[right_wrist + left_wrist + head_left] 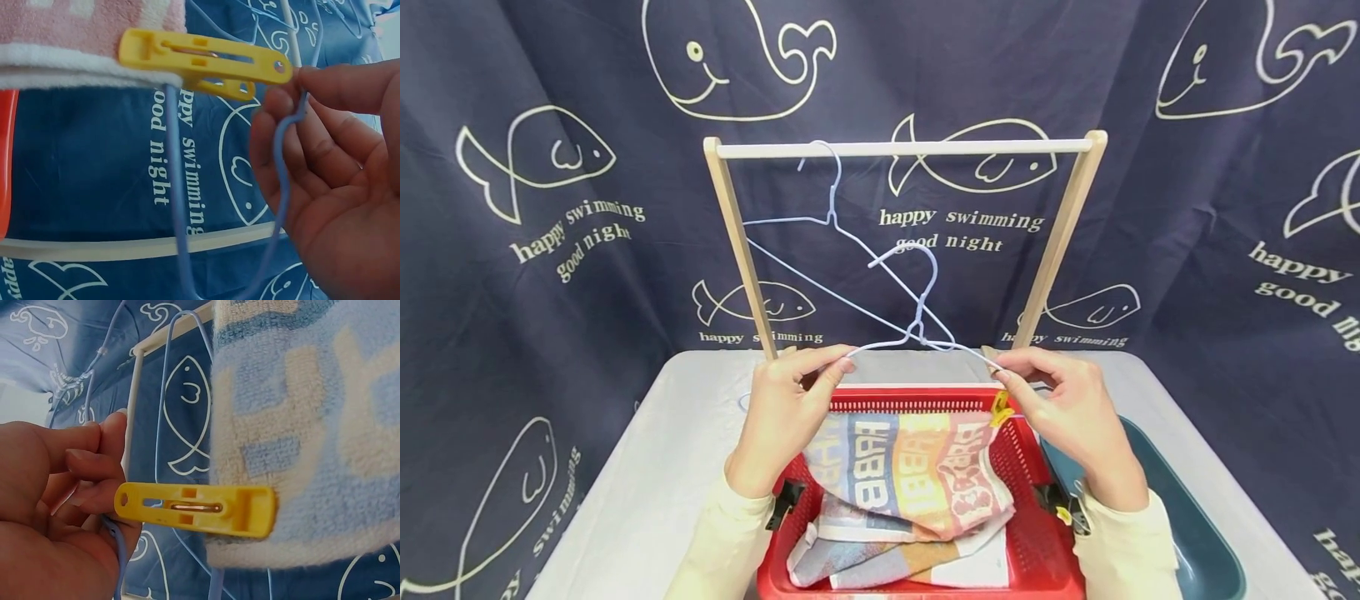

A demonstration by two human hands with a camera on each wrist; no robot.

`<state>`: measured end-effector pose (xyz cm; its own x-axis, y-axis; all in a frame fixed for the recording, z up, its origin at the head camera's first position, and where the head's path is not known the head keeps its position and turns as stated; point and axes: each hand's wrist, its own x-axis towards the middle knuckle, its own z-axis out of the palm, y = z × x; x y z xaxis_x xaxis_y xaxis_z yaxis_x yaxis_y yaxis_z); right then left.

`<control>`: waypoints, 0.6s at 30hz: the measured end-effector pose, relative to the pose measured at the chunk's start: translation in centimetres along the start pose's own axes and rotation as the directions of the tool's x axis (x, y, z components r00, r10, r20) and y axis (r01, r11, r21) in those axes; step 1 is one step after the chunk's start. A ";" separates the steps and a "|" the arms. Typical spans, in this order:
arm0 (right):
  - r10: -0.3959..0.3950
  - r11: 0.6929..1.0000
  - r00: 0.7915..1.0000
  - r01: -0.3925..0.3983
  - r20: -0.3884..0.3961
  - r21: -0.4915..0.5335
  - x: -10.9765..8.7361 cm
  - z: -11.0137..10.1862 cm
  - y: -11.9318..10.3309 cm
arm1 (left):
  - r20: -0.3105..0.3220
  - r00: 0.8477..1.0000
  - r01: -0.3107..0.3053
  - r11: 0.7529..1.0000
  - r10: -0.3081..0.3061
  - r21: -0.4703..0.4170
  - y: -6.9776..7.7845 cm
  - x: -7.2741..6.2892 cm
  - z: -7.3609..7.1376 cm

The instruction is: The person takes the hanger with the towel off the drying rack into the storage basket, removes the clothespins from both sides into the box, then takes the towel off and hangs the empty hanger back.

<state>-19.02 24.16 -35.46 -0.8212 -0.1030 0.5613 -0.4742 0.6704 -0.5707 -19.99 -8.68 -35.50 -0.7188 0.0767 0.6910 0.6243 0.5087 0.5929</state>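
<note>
A light-blue wire hanger (920, 312) is held up by both hands, its hook pointing upward. My left hand (786, 408) pinches its left shoulder, and my right hand (1067, 404) pinches the right one. A striped, lettered towel (910, 467) hangs from the hanger's lower bar. One yellow clothespin (194, 509) grips the towel's edge near the left hand; another yellow clothespin (206, 56) does so beside the right hand. In the head view only the right-side clothespin shows plainly. Below the towel, folded cloth (887, 562) lies in a red basket (1037, 542).
Behind the hands stands a wooden rack with a white rod (955, 148). Another blue hanger (832, 200) is hooked on its left part. A teal tray (1202, 533) sits right of the basket on the pale table (647, 500). A printed dark-blue curtain (587, 333) surrounds the table.
</note>
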 end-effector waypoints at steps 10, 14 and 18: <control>-0.055 0.999 0.993 0.054 -0.100 -0.006 -0.4 -1.8 0.0 | -0.033 0.999 0.024 1.000 -0.024 -0.001 -0.2 0.1 -0.3; -0.089 0.995 0.995 0.088 -0.036 -0.045 -0.5 -1.8 -0.4 | -0.052 0.998 0.038 0.999 -0.039 -0.018 -0.3 0.1 -0.5; -0.073 0.987 0.995 0.083 0.071 -0.136 -0.6 -1.4 -0.6 | -0.066 0.997 0.047 0.998 -0.050 -0.040 -0.4 0.1 -0.6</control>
<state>-17.77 24.83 -34.62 -0.8047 -0.2040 0.5575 -0.4927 0.7534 -0.4355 -20.08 -9.42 -35.40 -0.7269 -0.0057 0.6867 0.6014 0.4775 0.6405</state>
